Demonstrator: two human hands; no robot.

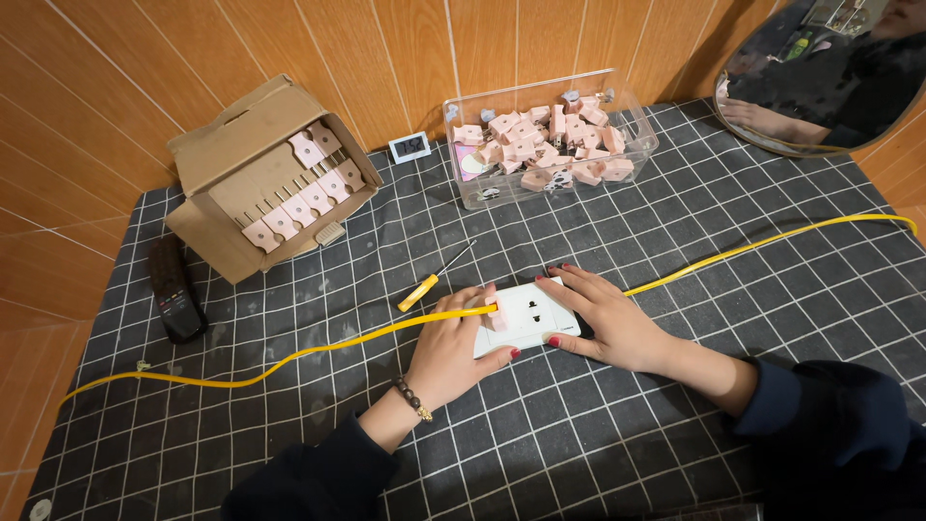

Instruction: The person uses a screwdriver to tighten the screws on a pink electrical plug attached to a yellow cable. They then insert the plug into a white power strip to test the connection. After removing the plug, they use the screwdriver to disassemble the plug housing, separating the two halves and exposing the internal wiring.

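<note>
A white wall socket plate point(533, 311) lies on the black checked tablecloth point(598, 453) in the middle of the view. My left hand point(449, 349) grips its left end, with a small pink plug piece point(498, 315) pressed against the plate by the fingertips. My right hand point(608, 320) rests on the plate's right side, fingers spread over its edge. A yellow cable point(318, 345) runs across the table and passes under my left fingers.
A yellow-handled screwdriver point(431, 281) lies just behind my left hand. A clear tub point(632, 145) of pink plug pieces stands at the back, a cardboard box point(227, 164) with more at the back left, a black remote point(176, 289) at left, a mirror point(868, 140) at top right.
</note>
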